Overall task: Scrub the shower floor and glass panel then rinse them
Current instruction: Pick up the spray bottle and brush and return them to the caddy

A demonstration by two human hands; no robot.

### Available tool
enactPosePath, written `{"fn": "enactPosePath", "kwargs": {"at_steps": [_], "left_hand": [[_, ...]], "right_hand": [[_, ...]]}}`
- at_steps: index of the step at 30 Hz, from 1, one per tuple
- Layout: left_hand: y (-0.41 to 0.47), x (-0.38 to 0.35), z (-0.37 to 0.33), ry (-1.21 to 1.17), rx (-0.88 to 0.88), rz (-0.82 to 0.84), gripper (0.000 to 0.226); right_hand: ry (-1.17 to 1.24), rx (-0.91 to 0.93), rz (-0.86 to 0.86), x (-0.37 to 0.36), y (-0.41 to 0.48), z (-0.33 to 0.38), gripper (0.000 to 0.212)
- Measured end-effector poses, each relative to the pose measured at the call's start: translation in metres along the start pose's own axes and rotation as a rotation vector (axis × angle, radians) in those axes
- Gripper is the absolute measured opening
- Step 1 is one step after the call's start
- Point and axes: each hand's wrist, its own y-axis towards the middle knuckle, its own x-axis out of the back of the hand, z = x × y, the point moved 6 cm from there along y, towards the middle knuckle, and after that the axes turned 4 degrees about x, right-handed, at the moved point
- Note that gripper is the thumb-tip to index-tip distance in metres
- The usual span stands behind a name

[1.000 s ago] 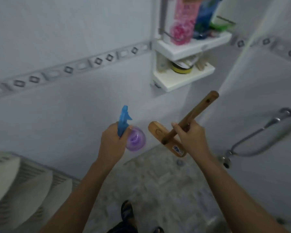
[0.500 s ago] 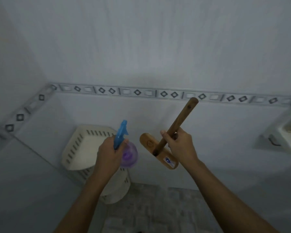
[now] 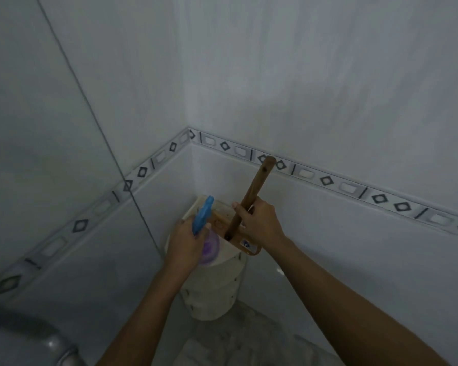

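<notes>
My left hand [image 3: 185, 241] grips a spray bottle [image 3: 209, 247] with a blue trigger head and a purple body, held in front of the corner. My right hand [image 3: 259, 223] is closed around the wooden handle of a scrub brush [image 3: 251, 194], whose flat wooden head points down and toward me. Both hands hover just above a white slotted basket [image 3: 214, 289] that stands in the wall corner. The glass panel [image 3: 50, 128] fills the left side, its edge running diagonally. A patch of grey marbled shower floor [image 3: 238, 336] shows below the basket.
White tiled walls meet in a corner behind the basket, with a band of diamond-patterned border tiles [image 3: 325, 180] at hand height. A curved grey metal fixture [image 3: 53, 347] sits at the bottom left.
My view has swung left, from the shelf and shower hose to the corner with the basket. Both hands kept their grip and now sit closer together above the basket.
</notes>
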Motion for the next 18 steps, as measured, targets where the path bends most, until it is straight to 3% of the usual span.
{"fn": "enactPosePath", "kwargs": {"at_steps": [9, 18], "left_hand": [[0.022, -0.003, 0.029, 0.103, 0.172, -0.064, 0.032], [0.024, -0.01, 0.042, 0.105, 0.27, -0.091, 0.036]], "right_hand": [[0.014, -0.031, 0.192, -0.07, 0.056, -0.029, 0.031], [-0.024, -0.052, 0.234, -0.093, 0.069, -0.053, 0.041]]}}
